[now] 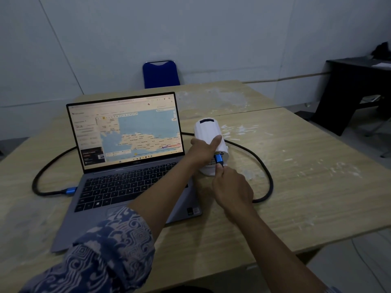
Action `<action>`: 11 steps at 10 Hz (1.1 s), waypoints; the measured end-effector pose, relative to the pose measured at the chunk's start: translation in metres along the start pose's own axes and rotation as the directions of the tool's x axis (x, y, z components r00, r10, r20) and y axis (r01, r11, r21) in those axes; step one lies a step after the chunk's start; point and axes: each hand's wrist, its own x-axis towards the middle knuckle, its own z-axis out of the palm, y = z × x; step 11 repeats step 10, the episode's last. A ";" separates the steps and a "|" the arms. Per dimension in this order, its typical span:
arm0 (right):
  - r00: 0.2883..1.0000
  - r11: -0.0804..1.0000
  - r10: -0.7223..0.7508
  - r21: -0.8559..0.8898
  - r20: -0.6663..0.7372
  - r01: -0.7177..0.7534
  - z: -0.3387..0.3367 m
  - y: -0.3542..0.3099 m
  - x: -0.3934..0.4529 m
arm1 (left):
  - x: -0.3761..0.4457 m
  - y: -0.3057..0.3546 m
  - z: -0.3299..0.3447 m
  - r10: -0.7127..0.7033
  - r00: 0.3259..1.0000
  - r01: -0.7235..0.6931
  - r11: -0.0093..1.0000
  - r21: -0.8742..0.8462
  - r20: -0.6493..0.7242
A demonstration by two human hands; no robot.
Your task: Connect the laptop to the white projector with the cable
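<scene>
An open grey laptop (127,166) with a map on its screen sits at the table's left. The white projector (208,130) stands to its right. My left hand (204,150) grips the projector's body from the left, thumb across its top. My right hand (231,190) pinches the cable's blue plug (219,159), whose tip meets a port on the projector's near face. The black cable (265,166) loops right of the projector, passes behind the laptop and ends in a second blue plug (69,190) at the laptop's left edge.
The wooden table (306,176) has white scuffed patches. A blue chair (160,74) stands behind the table against the wall. A dark desk (355,92) is at the far right. The table's front edge runs near my forearms.
</scene>
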 end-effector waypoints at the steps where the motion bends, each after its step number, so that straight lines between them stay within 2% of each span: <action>1: 1.000 1.000 -0.007 -0.021 -0.002 0.007 0.001 -0.001 0.002 | 0.001 -0.001 0.002 0.002 1.000 -0.002 1.000 -0.011 -0.009; 5: 1.000 1.000 -0.008 -0.007 -0.016 0.008 0.006 0.001 0.004 | 0.000 -0.003 0.005 0.030 0.999 -0.029 0.999 0.012 -0.038; 8: 0.998 0.999 -0.039 -0.030 0.058 0.041 0.003 0.000 0.005 | -0.010 -0.003 0.001 0.057 0.995 -0.055 0.998 0.026 -0.081; 9: 0.996 0.999 -0.038 -0.032 0.086 0.041 -0.001 0.001 0.005 | -0.015 -0.012 -0.002 0.115 0.989 -0.113 0.993 0.025 -0.096; 10: 0.997 0.999 -0.030 -0.032 0.069 0.032 -0.010 0.001 0.003 | -0.031 -0.024 -0.013 0.232 0.962 -0.218 0.970 0.110 -0.143; 11: 0.997 0.999 -0.030 -0.032 0.069 0.032 -0.010 0.001 0.003 | -0.031 -0.024 -0.013 0.232 0.962 -0.218 0.970 0.110 -0.143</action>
